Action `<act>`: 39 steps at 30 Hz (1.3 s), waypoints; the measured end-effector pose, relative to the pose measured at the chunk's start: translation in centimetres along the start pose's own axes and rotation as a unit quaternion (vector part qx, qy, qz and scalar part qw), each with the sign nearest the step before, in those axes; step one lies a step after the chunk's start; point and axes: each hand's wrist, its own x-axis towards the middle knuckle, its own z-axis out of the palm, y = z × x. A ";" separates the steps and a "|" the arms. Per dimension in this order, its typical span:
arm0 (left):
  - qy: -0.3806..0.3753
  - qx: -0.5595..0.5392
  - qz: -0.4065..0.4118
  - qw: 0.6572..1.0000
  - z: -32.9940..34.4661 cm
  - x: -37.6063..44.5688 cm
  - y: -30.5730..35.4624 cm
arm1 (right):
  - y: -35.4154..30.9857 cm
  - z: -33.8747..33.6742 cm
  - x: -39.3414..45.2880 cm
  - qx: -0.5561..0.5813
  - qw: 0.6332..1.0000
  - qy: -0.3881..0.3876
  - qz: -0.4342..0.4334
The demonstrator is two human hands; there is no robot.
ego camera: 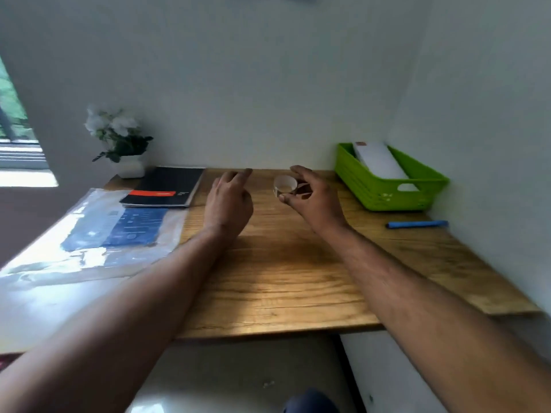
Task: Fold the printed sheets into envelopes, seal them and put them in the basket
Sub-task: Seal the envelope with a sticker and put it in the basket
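My right hand holds a small roll of tape above the far middle of the wooden desk, thumb and fingers curled around it. To its left my left hand hovers with fingers loosely apart and nothing in it. A green plastic basket stands at the back right corner with a white folded envelope leaning inside. Printed sheets in a clear plastic sleeve lie on the left part of the desk.
A black notebook with an orange band lies at the back left, beside a white pot of white flowers. A blue pen lies near the right wall. White walls close the back and right sides.
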 end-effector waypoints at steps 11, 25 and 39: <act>-0.167 -0.078 0.119 0.976 10.1 -3.4 19.3 | 8.6 -21.4 -8.1 -0.124 0.969 0.146 0.154; -0.220 -0.017 0.143 0.965 15.4 -5.3 24.1 | 11.7 -22.8 -9.0 -0.170 0.965 0.082 0.183; -0.117 0.003 0.063 0.991 3.0 -1.4 10.0 | 2.2 -9.2 -0.9 -0.139 0.985 0.094 -0.032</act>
